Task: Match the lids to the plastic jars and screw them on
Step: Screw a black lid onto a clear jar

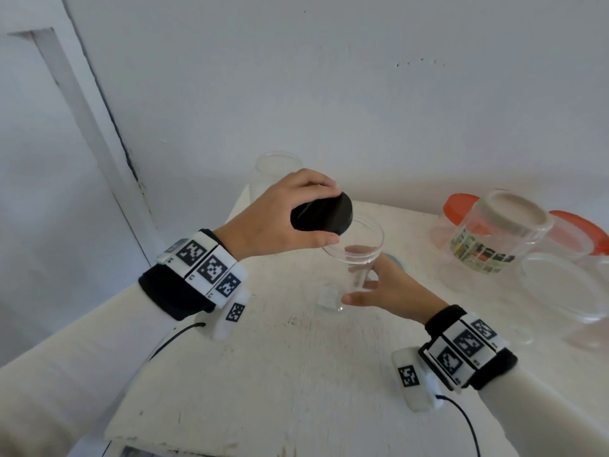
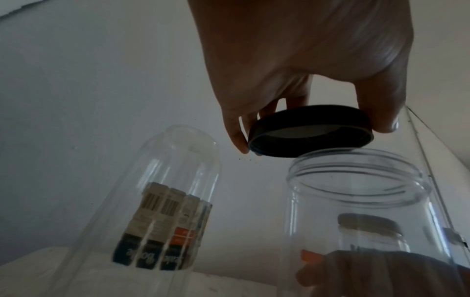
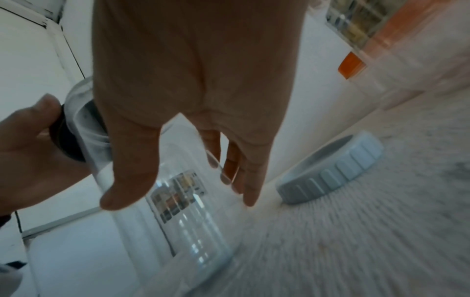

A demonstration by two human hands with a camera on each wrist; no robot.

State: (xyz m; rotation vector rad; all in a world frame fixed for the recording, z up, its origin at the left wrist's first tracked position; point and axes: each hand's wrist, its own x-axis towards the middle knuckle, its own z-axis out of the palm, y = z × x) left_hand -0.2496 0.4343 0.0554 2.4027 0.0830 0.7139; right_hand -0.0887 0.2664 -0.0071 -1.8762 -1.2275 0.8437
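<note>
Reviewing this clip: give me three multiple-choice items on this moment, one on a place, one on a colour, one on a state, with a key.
1. Where is the lid that the left hand holds?
A. flat on the table
B. just above the mouth of the clear jar
C. on the labelled jar at the right

2. What colour is that lid?
A. black
B. orange
C. beige

3. What is the state of the clear jar at the right hand?
A. lid screwed on
B. lying on its side
C. upright, mouth open

Key: B, the left wrist view shows the lid tilted over the rim; A, it is black in both views; C, the threaded mouth is uncovered.
</note>
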